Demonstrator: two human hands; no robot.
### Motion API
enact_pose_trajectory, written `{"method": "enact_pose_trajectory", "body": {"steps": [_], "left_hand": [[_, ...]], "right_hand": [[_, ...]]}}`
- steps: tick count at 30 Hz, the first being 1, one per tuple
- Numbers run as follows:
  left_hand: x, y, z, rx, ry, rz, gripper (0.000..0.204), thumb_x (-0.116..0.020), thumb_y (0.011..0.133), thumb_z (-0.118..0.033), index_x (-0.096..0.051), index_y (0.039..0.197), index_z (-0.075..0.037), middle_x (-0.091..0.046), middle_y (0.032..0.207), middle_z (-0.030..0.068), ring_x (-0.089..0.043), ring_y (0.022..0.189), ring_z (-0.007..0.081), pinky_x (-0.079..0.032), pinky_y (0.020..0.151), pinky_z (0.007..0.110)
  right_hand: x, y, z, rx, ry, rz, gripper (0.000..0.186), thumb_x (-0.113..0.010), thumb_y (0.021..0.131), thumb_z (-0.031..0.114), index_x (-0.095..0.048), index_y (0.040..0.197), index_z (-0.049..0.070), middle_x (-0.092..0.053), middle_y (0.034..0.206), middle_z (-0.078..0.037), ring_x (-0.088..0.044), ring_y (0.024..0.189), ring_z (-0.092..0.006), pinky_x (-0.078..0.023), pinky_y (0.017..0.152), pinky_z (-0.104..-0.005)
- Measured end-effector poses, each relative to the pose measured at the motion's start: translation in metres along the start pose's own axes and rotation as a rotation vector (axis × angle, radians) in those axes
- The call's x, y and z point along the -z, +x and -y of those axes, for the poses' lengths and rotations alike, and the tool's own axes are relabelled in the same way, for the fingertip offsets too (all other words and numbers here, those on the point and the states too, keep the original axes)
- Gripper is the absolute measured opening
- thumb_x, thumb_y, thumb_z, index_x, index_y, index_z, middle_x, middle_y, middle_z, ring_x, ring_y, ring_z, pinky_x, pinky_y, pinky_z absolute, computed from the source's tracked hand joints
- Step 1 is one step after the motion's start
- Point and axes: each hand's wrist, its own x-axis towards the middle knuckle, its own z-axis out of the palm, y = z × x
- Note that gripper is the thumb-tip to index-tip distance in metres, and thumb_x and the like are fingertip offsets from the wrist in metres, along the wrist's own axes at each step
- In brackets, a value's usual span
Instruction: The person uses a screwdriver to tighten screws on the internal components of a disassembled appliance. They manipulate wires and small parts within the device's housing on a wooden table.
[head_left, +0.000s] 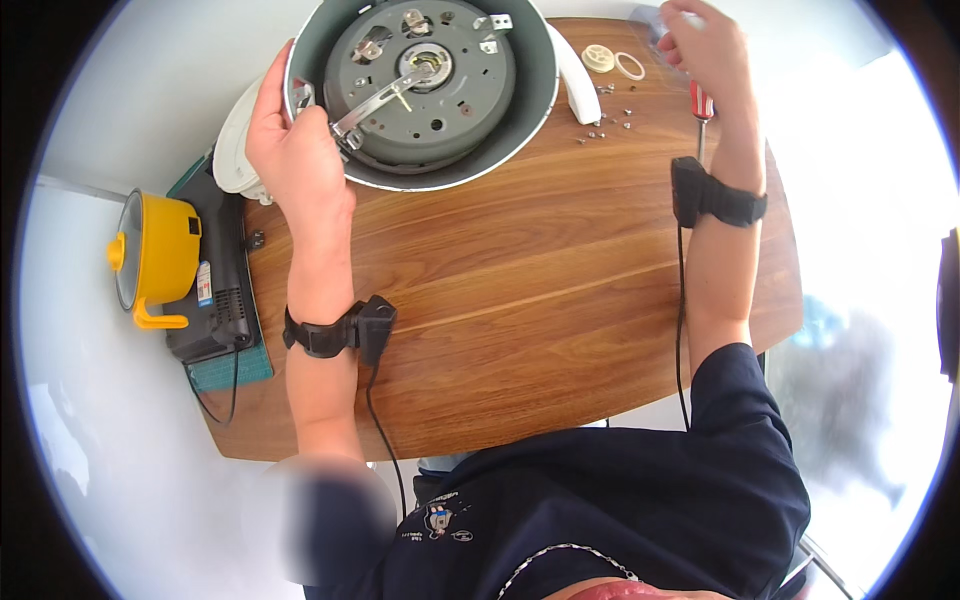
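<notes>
My left hand [305, 165] is closed on the rim of a rice cooker body [470, 172], with the thumb at the inner edge and the fingers along the outer wall. The cooker body is tilted so its open side shows a round grey metal plate [385, 115] with brackets and a metal strip across it. Its white handle [578, 80] sticks out on the right. At the far right, my right hand [705, 45] has its fingers curled beside a clear plastic piece [652, 25]; what they pinch, if anything, is hidden. A screwdriver [702, 102] with a red handle lies below that hand.
Several small screws [604, 122] lie beside a cream round part [598, 58] and a white ring [630, 66]. On the left stand a white round lid-like piece [235, 140], a black appliance [225, 250] and a yellow pot [165, 245]. Cables hang from both wrist straps.
</notes>
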Motion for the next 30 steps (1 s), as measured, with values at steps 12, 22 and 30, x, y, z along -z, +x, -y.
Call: {"method": "enact_pose_trajectory", "body": {"steps": [12, 22, 30], "left_hand": [[0.003, 0.000, -0.004, -0.005, 0.121, 0.052, 0.066, -0.042, 0.083, 0.017, -0.065, 0.143, -0.001, -0.069, 0.123, 0.0071, -0.062, 0.097, 0.0095, -0.049, 0.084, 0.023], [-0.005, -0.012, -0.019, -0.146, 0.227, 0.287, 0.067, -0.037, 0.086, 0.019, -0.063, 0.144, -0.001, -0.063, 0.141, 0.0108, -0.061, 0.130, 0.0181, -0.047, 0.118, 0.035], [-0.003, -0.008, -0.015, -0.111, 0.135, 0.326, 0.065, -0.036, 0.086, 0.018, -0.059, 0.146, 0.004, -0.062, 0.144, 0.0114, -0.058, 0.135, 0.0199, -0.044, 0.121, 0.037]], "right_hand": [[0.041, -0.054, 0.029, 1.144, -0.190, -0.703, 0.015, -0.068, 0.079, -0.011, -0.071, 0.078, 0.004, -0.073, 0.074, -0.007, -0.068, 0.064, -0.0169, -0.054, 0.060, -0.0247], [-0.020, -0.080, 0.050, 1.307, 0.048, -0.568, 0.029, -0.036, 0.114, 0.029, -0.045, 0.100, 0.005, -0.067, 0.078, -0.019, -0.065, 0.061, -0.0231, -0.057, 0.057, -0.0317], [-0.017, -0.082, 0.050, 1.375, 0.174, -0.409, 0.038, -0.030, 0.115, 0.034, -0.046, 0.098, 0.004, -0.066, 0.075, -0.017, -0.064, 0.060, -0.0241, -0.056, 0.056, -0.0331]]}}
